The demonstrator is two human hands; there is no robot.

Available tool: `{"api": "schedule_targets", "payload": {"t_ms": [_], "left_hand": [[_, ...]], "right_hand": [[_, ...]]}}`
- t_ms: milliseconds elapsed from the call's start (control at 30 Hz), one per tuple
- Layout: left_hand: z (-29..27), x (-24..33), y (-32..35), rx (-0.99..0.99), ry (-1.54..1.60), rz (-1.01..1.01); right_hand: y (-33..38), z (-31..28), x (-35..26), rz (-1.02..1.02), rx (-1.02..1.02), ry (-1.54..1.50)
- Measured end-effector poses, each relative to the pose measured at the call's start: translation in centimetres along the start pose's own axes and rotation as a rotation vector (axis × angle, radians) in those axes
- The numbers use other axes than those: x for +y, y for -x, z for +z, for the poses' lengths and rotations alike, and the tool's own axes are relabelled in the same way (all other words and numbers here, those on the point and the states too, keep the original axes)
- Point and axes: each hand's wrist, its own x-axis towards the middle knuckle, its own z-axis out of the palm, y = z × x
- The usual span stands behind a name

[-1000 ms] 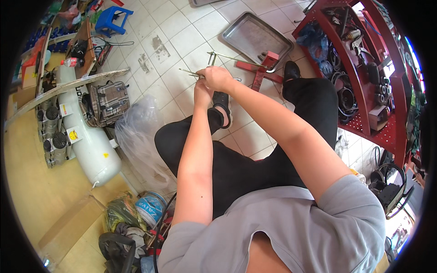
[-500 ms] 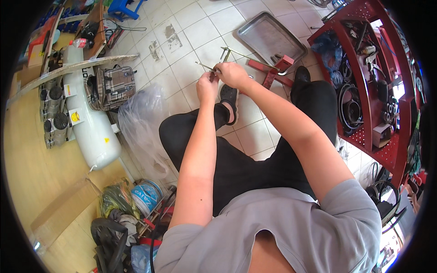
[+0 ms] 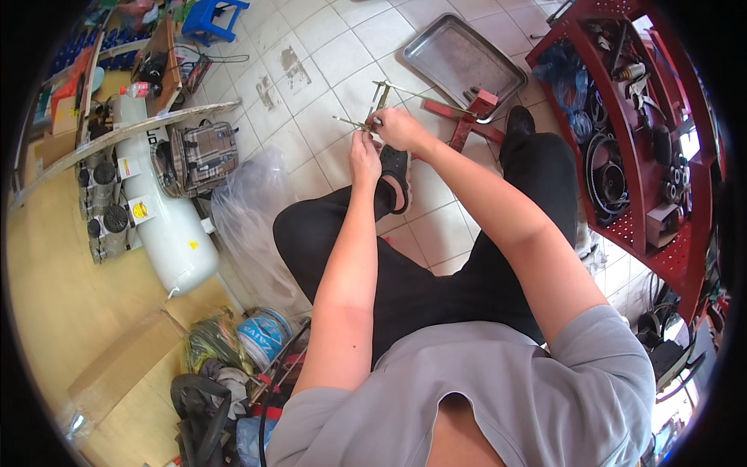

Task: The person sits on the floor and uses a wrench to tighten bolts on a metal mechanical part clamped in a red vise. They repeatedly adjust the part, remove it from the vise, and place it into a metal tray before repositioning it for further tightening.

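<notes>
In front of my legs, my two hands meet at a thin, gold-coloured metal frame of narrow rods (image 3: 380,95). A slim rod (image 3: 347,121) sticks out to the left from between the hands, and a longer one runs right toward a red metal stand (image 3: 465,123). My left hand (image 3: 365,158) is below with its fingers pinched together at the metal piece. Just above and to the right, my right hand (image 3: 398,129) is closed round its near part. The fingers cover the spot where the rods join, so the exact kind of part is hidden.
A shallow metal tray (image 3: 459,56) with small dark pieces lies beyond the stand. On the right stands a red tool shelf (image 3: 650,194). To the left are a white tank (image 3: 183,253), a plaid bag (image 3: 204,156), clear plastic sheeting (image 3: 257,202) and a blue stool (image 3: 214,19).
My left hand has shifted slightly down and right, its fingers now lower on the metal piece. The right hand stays nearly in place. The whole view has swung slightly.
</notes>
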Motion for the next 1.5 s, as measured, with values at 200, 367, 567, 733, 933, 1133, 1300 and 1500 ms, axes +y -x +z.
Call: {"api": "schedule_targets", "payload": {"t_ms": [200, 367, 567, 733, 933, 1133, 1300, 1500], "left_hand": [[1.0, -0.9, -0.9, 0.062, 0.329, -0.199], [0.9, 0.4, -0.9, 0.014, 0.479, -0.465], [0.2, 0.4, -0.2, 0.095, 0.512, -0.386], [0.6, 0.0, -0.1, 0.108, 0.486, -0.267], [0.3, 0.2, -0.2, 0.007, 0.447, -0.395], [0.6, 1.0, 0.0, 0.038, 0.499, -0.504], [0.8, -0.3, -0.3, 0.052, 0.419, -0.334], [1.2, -0.5, -0.8, 0.053, 0.304, -0.32]], "right_hand": [[0.8, -0.2, -1.2, 0.066, -0.051, -0.104], [0.8, 0.8, 0.0, -0.03, 0.02, -0.086], [0.6, 1.6, 0.2, -0.042, 0.065, -0.013], [0.6, 1.5, 0.1, -0.042, 0.051, -0.015], [0.8, 1.4, -0.5, -0.004, 0.026, -0.041], [0.7, 1.5, 0.3, 0.006, 0.044, -0.032], [0.9, 1.4, -0.3, 0.023, 0.027, -0.038], [0.9, 1.8, 0.1, -0.069, 0.094, 0.037]]}}
